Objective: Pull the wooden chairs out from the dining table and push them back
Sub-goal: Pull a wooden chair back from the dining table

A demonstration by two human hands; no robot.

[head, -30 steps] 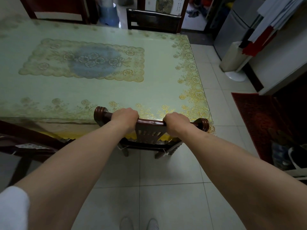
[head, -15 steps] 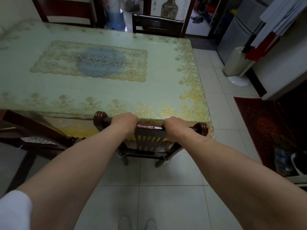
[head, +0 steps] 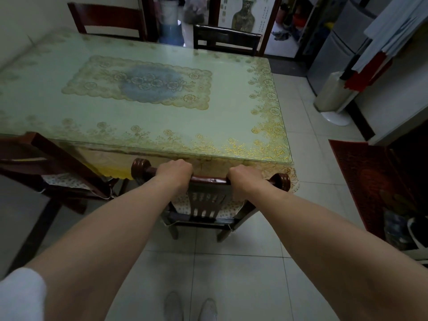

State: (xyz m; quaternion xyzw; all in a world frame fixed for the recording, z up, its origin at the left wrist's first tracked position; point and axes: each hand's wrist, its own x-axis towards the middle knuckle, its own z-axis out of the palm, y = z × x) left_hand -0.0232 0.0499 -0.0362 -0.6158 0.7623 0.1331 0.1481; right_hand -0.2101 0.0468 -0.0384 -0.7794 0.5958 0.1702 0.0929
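Left hand [head: 174, 173] and right hand [head: 245, 179] both wrapped tight around top rail of wooden chair [head: 209, 180], one each side of centre. Chair stood at near edge of dining table [head: 69, 107], seat partly under tabletop, rail just beside edge. Second chair [head: 46, 163] sat left. Framed vase picture [head: 243, 13] carried writing, too small to read.

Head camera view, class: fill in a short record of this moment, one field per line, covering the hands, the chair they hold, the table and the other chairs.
left hand: shut on the top rail
right hand: shut on the same rail
held chair: seat partly under the table, back close to its edge
table: glass top over gold floral cloth, nothing on it
other chairs: one at the left, two at the far side
floor: pale tiles
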